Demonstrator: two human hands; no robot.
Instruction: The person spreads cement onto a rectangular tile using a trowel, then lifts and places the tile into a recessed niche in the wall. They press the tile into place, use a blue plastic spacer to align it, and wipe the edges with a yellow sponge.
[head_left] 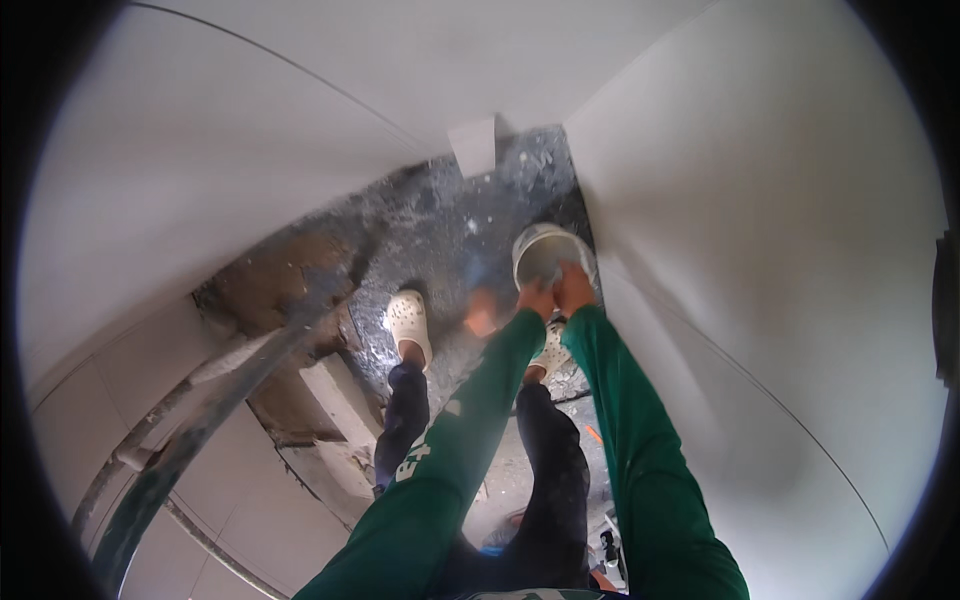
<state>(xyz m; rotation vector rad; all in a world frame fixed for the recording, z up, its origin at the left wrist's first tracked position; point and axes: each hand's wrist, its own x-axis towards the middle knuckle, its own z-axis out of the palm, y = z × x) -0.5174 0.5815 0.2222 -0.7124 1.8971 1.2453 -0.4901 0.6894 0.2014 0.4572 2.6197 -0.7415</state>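
A white bucket (550,240) stands on the dark floor against the right wall. Both hands are together at its near side, over the opening. My left hand (538,297) is closed, fingers curled toward the inside of the bucket. Close beside it my right hand (574,288) is closed too, reaching over the near right part of the rim. A small greyish patch shows between them, but blur and the hands hide what they hold. Green sleeves (645,440) cover both my arms.
My feet in white clogs (408,318) stand just short of the bucket. A blurred orange-brown patch (482,312) shows on the floor. Pale blocks (340,400) and metal poles (190,450) are at left. A white piece (474,147) leans at the far wall.
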